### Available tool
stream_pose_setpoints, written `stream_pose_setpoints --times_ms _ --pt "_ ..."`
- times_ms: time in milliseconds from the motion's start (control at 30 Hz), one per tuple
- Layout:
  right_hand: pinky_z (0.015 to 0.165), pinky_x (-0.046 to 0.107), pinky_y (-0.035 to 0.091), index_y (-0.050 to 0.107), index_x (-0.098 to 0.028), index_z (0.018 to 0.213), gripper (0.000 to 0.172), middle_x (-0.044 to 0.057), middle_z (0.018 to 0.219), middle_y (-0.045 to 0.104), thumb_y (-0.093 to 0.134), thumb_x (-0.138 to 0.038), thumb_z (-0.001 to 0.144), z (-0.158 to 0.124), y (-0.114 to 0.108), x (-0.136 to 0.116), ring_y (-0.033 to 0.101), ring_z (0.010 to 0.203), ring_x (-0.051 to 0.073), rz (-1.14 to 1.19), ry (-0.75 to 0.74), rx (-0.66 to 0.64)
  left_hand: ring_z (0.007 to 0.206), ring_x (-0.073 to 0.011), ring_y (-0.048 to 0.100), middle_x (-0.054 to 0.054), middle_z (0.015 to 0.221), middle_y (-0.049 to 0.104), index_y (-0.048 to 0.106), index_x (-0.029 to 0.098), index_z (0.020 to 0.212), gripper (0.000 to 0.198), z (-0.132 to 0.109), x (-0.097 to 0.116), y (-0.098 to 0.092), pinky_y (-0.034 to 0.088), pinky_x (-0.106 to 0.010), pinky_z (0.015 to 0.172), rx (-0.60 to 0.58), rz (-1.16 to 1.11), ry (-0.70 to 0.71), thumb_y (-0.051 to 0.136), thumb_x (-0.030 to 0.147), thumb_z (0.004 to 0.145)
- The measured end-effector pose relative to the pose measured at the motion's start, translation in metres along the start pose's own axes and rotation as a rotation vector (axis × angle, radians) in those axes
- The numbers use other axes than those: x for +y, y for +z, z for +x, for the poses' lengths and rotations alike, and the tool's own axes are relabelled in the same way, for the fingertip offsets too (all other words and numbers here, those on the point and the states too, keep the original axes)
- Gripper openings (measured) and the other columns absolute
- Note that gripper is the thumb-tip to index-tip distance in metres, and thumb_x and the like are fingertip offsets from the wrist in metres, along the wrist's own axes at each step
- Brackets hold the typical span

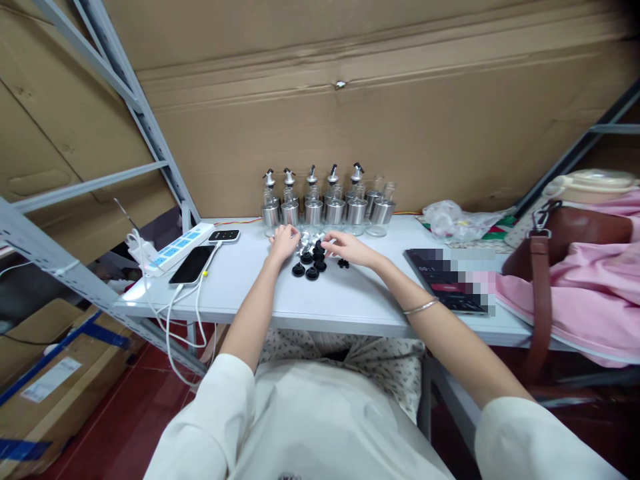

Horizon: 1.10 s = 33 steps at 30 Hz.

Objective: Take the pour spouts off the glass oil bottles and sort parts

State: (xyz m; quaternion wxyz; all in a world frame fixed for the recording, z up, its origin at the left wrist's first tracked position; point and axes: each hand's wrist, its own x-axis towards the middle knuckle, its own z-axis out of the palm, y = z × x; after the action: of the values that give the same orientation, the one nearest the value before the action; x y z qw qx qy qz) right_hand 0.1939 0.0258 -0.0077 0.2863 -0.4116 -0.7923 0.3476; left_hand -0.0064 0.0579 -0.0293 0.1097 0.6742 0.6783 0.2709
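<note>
On the white table, my left hand (285, 243) is curled, its fingertips beside a small pile of silver pour-spout parts (306, 241). What its fingers hold, if anything, is hidden. My right hand (350, 247) reaches in from the other side, thumb and fingers closing at a black stopper (319, 248) on the pile. Several more black stoppers (312, 273) lie between the hands, nearer me. Small black caps (343, 264) lie under the right hand. Behind stand glass bottles with silver bands (313, 212) in rows; several at the back carry silver-and-black pour spouts (312, 175).
At the left are a power strip (183, 248), a black phone (192, 265) with white cables and a small device (225, 235). To the right lie a tablet-like screen (440, 280), a plastic bag (453, 220), a brown strap (541, 287) and pink cloth (590, 293). Cardboard (380, 120) walls the back.
</note>
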Motion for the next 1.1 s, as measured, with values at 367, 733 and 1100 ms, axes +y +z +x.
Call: stream_pose_setpoints --times_ms 367,733,1100 --pt "0.075 0.032 0.045 0.055 -0.017 0.082 0.026 0.003 0.079 0.059 0.065 -0.033 0.064 0.004 -0.005 0.008 0.055 0.077 0.017 0.004 -0.085 0.11 0.119 -0.0246 0.045 -0.007 0.115 0.055 0.053 0.024 0.09 0.013 0.0 0.002 0.0 0.035 -0.046 0.099 -0.009 0.004 -0.007 0.045 0.033 0.087" --pt "0.055 0.025 0.039 0.058 -0.018 0.074 0.032 -0.003 0.063 0.059 0.076 -0.035 0.054 -0.01 -0.026 0.0 0.052 0.055 0.011 -0.097 0.061 -0.416 0.117 -0.025 0.046 -0.006 0.114 0.056 0.054 0.023 0.088 0.012 0.0 0.001 -0.001 0.035 -0.045 0.098 -0.004 -0.001 0.005 0.045 0.032 0.086" --pt "0.055 0.029 0.052 0.055 -0.017 0.084 0.043 0.0 0.061 0.066 0.081 -0.036 0.055 -0.019 -0.018 -0.011 0.064 0.055 0.015 0.145 0.294 -0.492 0.116 -0.0253 0.046 -0.006 0.112 0.057 0.053 0.024 0.087 0.012 0.001 -0.001 0.002 0.036 -0.045 0.097 0.005 -0.002 0.02 0.045 0.031 0.086"
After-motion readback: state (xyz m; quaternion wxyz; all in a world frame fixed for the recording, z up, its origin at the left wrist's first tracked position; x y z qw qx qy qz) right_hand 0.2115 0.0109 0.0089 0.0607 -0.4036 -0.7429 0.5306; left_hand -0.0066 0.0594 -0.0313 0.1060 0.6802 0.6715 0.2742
